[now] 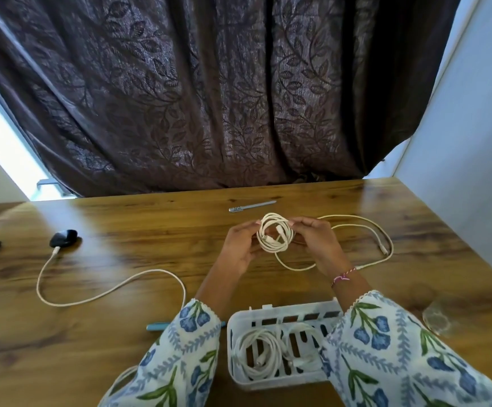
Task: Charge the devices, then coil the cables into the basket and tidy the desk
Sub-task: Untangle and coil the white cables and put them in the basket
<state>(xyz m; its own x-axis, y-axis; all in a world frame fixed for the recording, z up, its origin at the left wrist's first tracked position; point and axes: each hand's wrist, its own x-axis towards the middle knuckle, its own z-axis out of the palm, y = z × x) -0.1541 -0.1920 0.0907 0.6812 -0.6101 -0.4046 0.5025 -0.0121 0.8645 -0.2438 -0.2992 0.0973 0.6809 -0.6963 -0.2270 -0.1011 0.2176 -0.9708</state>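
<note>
Nearest you, the basket [240,324] sits on the tabletop [91,333] with two coiled cables [258,352] inside. Beyond it, your left hand [238,248] and right hand [316,240] each pinch one side of a white coil [274,232], its tail looping rightward. Far left, another cable [115,287] runs into a black case [63,237].

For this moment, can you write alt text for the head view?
Both hands, left hand and right hand, hold a coiled white cable above a wooden desk. A white basket near the person holds more coiled cables; another cable runs to a black case.
</note>
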